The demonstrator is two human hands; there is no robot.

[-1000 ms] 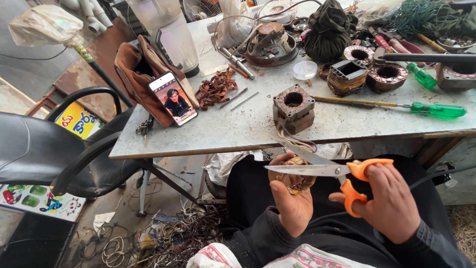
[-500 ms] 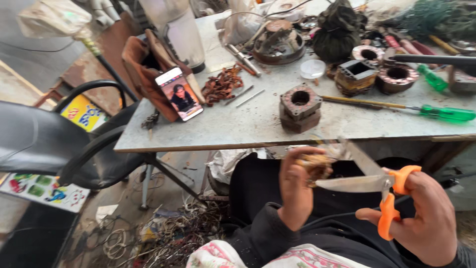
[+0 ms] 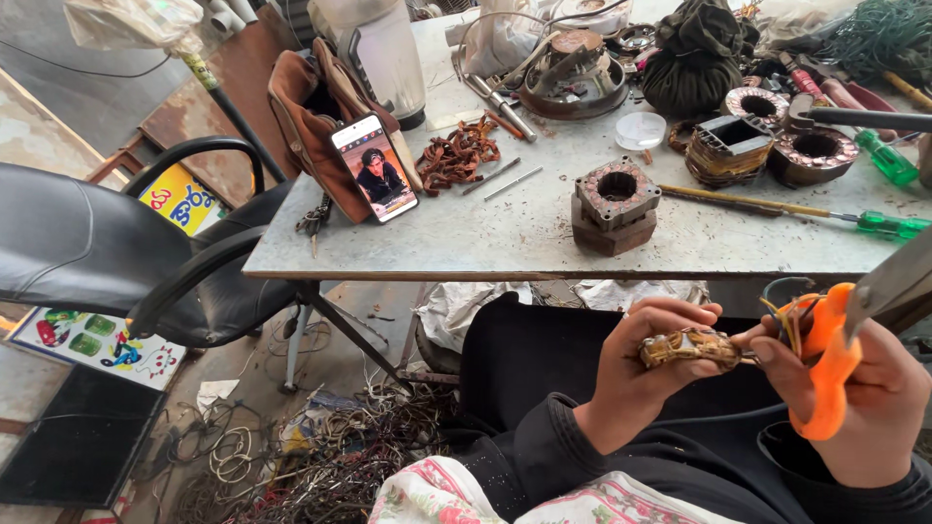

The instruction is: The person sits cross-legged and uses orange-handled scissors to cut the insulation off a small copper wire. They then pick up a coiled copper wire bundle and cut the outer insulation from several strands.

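Far to my left a black office chair [image 3: 107,252] stands beside the bench [image 3: 485,238], and under it the floor is littered with a tangle of scrap wire [image 3: 320,456]. On the bench's left end a phone [image 3: 375,167] leans lit against a brown bag [image 3: 306,107], with a small heap of pulled copper wire [image 3: 456,155] just beside it. Further right sits a bare square motor core [image 3: 614,206], its slots looking emptied, so I judge that one stripped already; beyond it, toward the far right, more cores [image 3: 814,155] are wound with copper, and a green-handled screwdriver [image 3: 777,209] lies near them. Down in my lap, near the bench's front edge, my left hand [image 3: 646,374] is closed around a small wound coil [image 3: 691,346], thumb and fingers pinching it with its loose wire ends pointing right. My right hand [image 3: 874,398] is wrapped through the orange handles of the scissors [image 3: 825,359], gripping them; the blades run up out of view at the right edge, so I can't tell whether they are parted. Coloured wires [image 3: 791,315] bunch between coil and handle. The coil looks whole and uncut, so most of this piece, and the wound cores on the bench, seem left to do.
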